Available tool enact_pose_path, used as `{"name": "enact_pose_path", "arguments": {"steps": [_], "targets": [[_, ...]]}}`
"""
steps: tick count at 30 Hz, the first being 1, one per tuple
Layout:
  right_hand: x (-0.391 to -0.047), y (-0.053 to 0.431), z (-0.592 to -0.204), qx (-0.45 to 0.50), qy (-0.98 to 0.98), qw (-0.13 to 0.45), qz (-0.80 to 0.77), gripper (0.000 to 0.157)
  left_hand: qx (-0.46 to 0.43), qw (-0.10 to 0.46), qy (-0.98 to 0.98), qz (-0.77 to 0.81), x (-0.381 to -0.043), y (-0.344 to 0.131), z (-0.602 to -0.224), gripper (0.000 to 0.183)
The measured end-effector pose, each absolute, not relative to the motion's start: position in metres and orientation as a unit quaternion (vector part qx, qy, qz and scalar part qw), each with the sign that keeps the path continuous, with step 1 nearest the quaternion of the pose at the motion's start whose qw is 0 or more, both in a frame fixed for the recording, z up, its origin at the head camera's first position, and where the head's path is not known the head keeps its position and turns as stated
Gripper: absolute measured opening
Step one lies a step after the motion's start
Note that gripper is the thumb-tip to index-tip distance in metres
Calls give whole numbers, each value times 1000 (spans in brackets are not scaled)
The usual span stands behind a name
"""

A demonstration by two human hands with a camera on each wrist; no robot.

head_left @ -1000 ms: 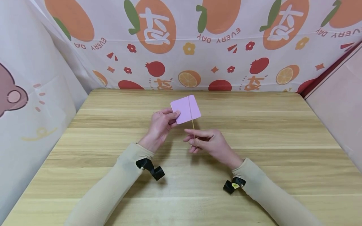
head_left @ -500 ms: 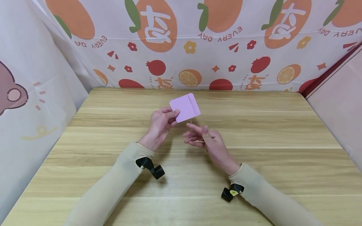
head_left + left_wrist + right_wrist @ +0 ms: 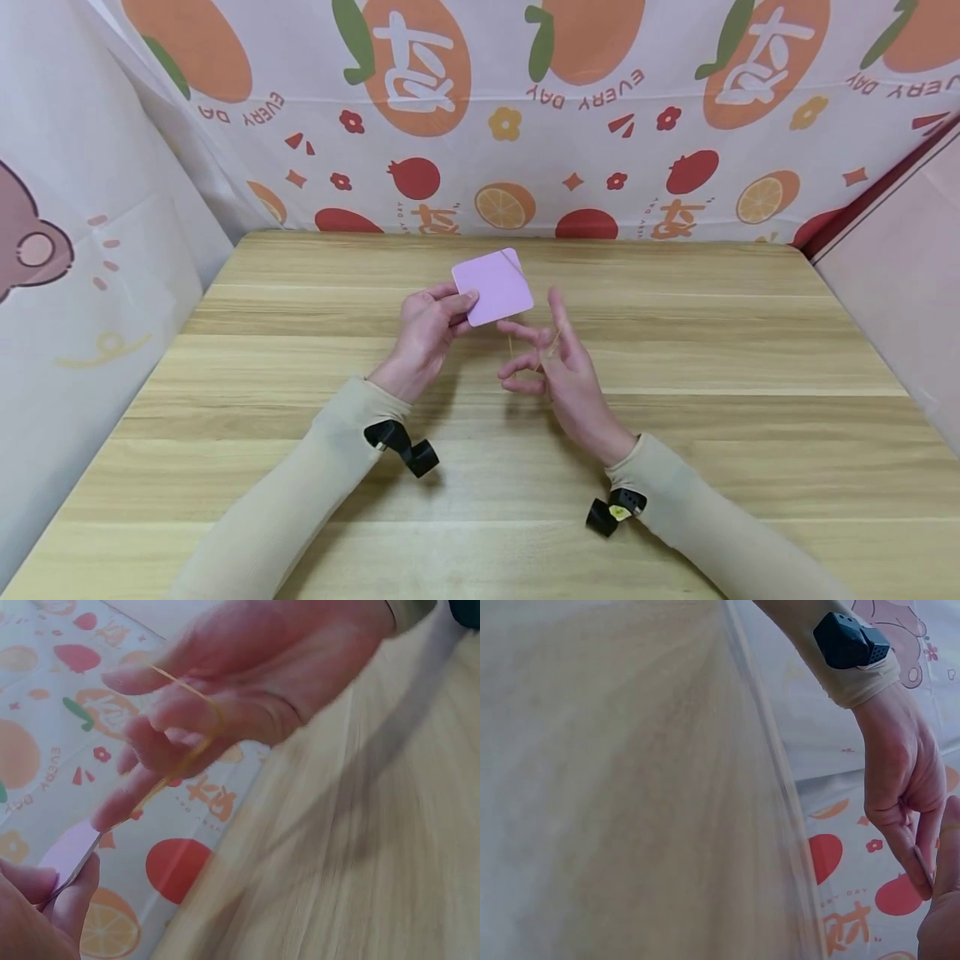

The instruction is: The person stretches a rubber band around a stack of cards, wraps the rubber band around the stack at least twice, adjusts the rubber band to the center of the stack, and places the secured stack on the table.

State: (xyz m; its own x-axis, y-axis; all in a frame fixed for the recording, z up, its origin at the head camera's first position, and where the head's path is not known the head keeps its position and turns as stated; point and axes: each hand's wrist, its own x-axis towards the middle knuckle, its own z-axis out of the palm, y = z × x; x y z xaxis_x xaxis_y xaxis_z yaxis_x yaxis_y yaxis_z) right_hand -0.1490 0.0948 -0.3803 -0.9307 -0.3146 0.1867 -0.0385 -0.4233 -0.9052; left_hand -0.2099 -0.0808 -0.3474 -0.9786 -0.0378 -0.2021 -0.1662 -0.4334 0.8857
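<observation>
1. Nearest the person, two beige sleeves (image 3: 300, 492) come in over the wooden bench (image 3: 675, 467), each with a small black wrist camera (image 3: 401, 446) strapped at the cuff.
2. The right hand (image 3: 558, 375) hovers above the bench with its fingers (image 3: 557, 310) spread and only loosely bent. A thin yellow rubber band (image 3: 184, 720) is looped across them; the left wrist view shows it running over the index and middle fingers and down toward the fingertips. The hand does not close around the band, which simply hangs stretched over the open fingers.
3. Just left of those fingers, the left hand (image 3: 427, 329) is curled, its thumb and fingertips (image 3: 467, 297) pinching the near left corner of a pink square card (image 3: 492, 286). The card is held clear of the bench, tilted, its rounded corners pointing up and away from the pinching fingers.
4. The band's far end reaches the card: a thin line crosses the card's upper right corner, and from the card's lower edge it leads down to the right hand's fingers. The card sits just beyond and left of the right fingertips, near them but not touching.
5. Past the fingers the bare bench continues to a printed fruit cloth (image 3: 525, 125) hung behind it; a bear-print cloth (image 3: 45, 250) hangs at the left side.
</observation>
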Motion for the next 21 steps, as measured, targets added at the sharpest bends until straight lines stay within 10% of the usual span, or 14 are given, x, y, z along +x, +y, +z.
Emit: {"name": "enact_pose_path", "arguments": {"steps": [21], "targets": [[-162,108,-376,-62,462,216,-858,60,-74,-18,597,799,-210,-83,-348,18]]}}
